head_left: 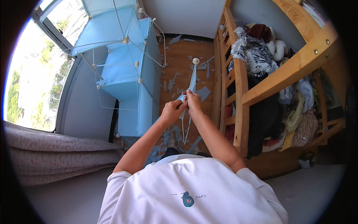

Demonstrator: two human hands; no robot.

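In front of my body, a narrow wire-framed panel with pale blue sheet (pixel 193 79) is seen nearly edge-on. At its far tip sits a round white connector (pixel 196 61). My left hand (pixel 172 112) and my right hand (pixel 193 102) meet at its middle, fingers closed on the blue sheet and frame edge. Below my hands, thin white wires of the frame run down to a point. Exactly what my fingertips pinch is partly hidden by the fingers themselves.
Left stands a partly assembled blue cube rack (pixel 128 67) with bare wire frames. Torn blue film scraps (pixel 203 93) litter the wooden floor (pixel 175 50). On the right, a wooden bunk bed (pixel 240 93) holds piled clothes (pixel 298 112). A curtain (pixel 63 153) hangs near the window (pixel 33 82).
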